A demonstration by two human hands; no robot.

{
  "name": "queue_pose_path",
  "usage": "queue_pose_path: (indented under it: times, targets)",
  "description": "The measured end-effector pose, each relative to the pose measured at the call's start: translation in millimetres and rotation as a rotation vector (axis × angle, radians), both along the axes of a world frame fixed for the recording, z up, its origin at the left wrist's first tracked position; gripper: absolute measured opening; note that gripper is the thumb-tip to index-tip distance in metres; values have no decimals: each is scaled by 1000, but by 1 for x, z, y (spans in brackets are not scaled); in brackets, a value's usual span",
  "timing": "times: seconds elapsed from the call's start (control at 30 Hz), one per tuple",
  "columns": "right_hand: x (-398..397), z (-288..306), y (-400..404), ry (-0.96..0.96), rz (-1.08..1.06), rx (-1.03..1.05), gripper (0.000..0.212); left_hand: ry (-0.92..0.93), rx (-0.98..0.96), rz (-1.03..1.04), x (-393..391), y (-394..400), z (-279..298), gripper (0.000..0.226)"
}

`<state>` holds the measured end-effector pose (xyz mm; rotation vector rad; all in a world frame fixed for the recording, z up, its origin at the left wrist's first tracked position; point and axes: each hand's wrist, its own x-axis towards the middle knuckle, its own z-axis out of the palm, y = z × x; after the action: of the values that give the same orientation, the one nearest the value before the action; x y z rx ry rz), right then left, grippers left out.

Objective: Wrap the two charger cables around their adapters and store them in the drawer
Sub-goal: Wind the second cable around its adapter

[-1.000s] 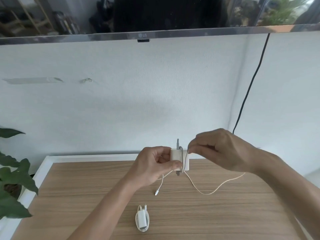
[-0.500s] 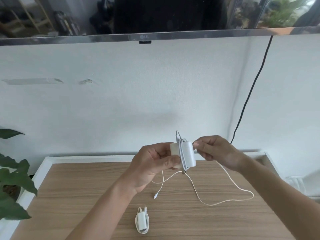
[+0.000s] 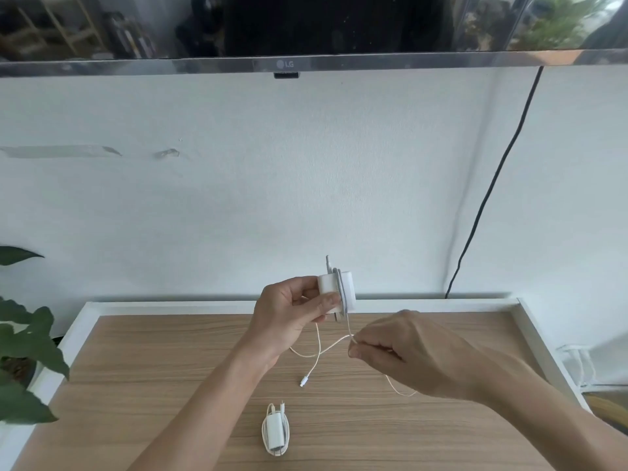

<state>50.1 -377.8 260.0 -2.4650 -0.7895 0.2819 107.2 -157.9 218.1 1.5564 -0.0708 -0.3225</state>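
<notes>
My left hand [image 3: 289, 317] grips a white square adapter [image 3: 348, 288] in the air above the wooden tabletop [image 3: 170, 385]. A few turns of its white cable [image 3: 319, 348] lie round it. My right hand [image 3: 407, 351] pinches that cable below and to the right of the adapter. The loose end with its plug [image 3: 303, 382] hangs down to the wood. A second, smaller white charger [image 3: 276, 430] lies near the front edge with its cable wound round it. No drawer is in view.
A white frame [image 3: 530, 321] borders the tabletop. A leafy plant [image 3: 23, 351] stands at the left. A TV [image 3: 306, 28] hangs on the wall above, with a black cord [image 3: 489, 192] running down at the right.
My right hand has come down from beside the adapter to below and right of it, drawing the cable along. The left hand holds the adapter about where it was.
</notes>
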Motion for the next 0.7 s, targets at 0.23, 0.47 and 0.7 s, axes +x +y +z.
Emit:
queue_pose_path:
  times: [0.23,0.47,0.7]
  targets:
    - [12,40,-11,-6,-73,20,24,0,152,-137,0,2,1,22]
    - [46,39,-29,192,-211,242,13,7,102,-333,-10,-1,9,27]
    - [67,18,-40,393,-367,512,21,76,-87,-377,-15,0,19,36]
